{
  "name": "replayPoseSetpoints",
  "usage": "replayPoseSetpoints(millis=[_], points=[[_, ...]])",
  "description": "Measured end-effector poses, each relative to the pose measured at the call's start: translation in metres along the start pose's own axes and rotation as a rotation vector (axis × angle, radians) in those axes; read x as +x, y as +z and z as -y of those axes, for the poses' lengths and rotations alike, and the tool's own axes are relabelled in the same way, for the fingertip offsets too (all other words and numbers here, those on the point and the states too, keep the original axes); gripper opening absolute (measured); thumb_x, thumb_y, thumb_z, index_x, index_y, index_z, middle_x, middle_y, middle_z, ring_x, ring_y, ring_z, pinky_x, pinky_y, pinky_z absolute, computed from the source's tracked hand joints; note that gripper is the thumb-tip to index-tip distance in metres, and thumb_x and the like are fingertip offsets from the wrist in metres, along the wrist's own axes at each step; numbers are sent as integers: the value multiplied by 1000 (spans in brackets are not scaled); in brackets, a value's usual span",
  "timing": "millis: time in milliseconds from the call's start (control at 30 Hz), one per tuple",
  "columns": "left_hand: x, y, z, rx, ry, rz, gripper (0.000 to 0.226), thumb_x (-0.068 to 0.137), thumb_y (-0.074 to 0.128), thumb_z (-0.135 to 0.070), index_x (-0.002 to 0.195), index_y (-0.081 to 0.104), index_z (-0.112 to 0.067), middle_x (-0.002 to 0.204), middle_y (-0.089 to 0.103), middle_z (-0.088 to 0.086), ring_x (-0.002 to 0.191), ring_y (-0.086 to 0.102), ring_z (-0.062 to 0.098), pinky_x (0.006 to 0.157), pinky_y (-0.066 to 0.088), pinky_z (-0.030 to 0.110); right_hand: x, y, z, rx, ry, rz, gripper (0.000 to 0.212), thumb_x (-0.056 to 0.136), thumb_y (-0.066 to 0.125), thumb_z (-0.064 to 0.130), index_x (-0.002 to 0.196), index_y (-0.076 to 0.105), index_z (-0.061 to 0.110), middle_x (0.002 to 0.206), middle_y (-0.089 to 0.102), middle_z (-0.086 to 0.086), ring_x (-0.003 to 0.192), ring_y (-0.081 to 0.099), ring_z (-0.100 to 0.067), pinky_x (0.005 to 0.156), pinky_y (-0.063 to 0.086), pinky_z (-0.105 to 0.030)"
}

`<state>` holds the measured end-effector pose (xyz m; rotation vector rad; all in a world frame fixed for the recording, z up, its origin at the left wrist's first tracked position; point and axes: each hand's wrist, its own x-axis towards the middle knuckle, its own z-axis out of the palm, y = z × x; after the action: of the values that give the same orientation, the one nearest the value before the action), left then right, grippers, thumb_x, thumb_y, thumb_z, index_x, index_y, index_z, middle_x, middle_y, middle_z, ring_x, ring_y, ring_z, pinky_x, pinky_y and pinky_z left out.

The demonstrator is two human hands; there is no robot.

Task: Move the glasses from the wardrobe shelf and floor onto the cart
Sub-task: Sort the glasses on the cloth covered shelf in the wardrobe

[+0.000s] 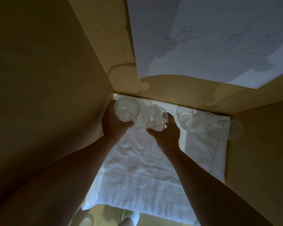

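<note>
Inside the wardrobe, a white towel [137,168] covers the shelf. My left hand [113,123] grips a clear glass mug with a handle [127,110] at the back left corner. Beside it, my right hand [167,131] holds a clear glass [157,119], fingers curled round its side. Two more clear glasses [196,122] lie or stand at the back right of the shelf, one of them a stemmed glass [227,129] on its side near the right wall. Another glass [87,221] shows faintly on the floor at the bottom left.
Brown wardrobe walls close in on the left [47,79], back [170,88] and right [260,144]. A white sheet of paper with handwriting [211,38] hangs on the back wall. Below the shelf edge I see the floor and my shoe [132,216].
</note>
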<state>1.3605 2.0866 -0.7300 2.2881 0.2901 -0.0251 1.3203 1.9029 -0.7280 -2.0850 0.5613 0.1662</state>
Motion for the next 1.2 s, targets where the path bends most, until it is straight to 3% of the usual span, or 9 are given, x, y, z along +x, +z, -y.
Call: replayPoseSetpoints(millis=[100,233,300,433,600,733,867,1033,1200], points=[[-19,-13,-7,18,-23,4,89,40,100,-34,118,58,-20,110,64,-10,100,61,11,82,44,24,-15,-17,6,9,2,-27,73,57,96,23,116,54,32,98,61,17,95,63,-11,78,45,-18],[-44,-40,-37,-38,-6,-5,84,34,90,-49,109,58,-27,96,64,-16,86,63,8,67,43,16,-36,-45,24,78,39,-24,71,58,96,23,108,50,42,96,61,23,96,63,-11,83,51,-25],[-55,-53,-54,-99,15,-32,83,33,84,-54,107,60,-25,94,67,-14,84,64,7,67,49,17,-48,-61,36,82,33,-16,70,57,95,27,108,50,43,95,61,25,95,62,-8,77,46,-17],[-89,-94,-100,-190,38,-40,90,37,91,-42,118,57,-26,109,68,-9,100,67,16,87,55,37,-90,-107,70,87,-22,-48,73,57,93,31,121,58,31,102,65,19,99,60,-6,79,44,-17],[-123,-132,-147,-324,128,-37,73,43,93,-15,104,59,-35,105,68,-4,97,66,13,82,53,29,-132,-153,100,137,-69,-90,67,59,92,28,116,57,32,95,59,25,93,59,-4,74,44,-15],[-162,-179,-196,-326,190,-107,78,35,95,-34,99,53,-41,104,66,-4,93,67,15,75,55,33,-175,-192,131,117,-162,-96,69,60,94,31,116,54,31,103,63,12,96,64,-14,76,52,-27],[-200,-216,-234,-289,236,-167,87,35,94,-32,110,50,-26,112,57,1,100,61,20,79,55,42,-215,-223,158,172,-252,-133,72,55,96,26,116,59,18,108,67,1,101,65,-23,86,55,-42],[-262,-263,-280,-333,247,-241,90,40,87,-43,117,41,-36,101,62,-20,91,64,10,70,48,14,-268,-270,185,174,-351,-154,70,52,95,34,110,59,20,101,65,5,96,66,-23,77,51,-33],[-316,-308,-323,-327,295,-312,94,43,92,-37,122,41,-32,108,65,-11,100,66,19,86,56,37,-316,-314,211,198,-409,-131,75,55,95,34,119,59,21,114,66,2,104,65,-23,90,54,-41]])
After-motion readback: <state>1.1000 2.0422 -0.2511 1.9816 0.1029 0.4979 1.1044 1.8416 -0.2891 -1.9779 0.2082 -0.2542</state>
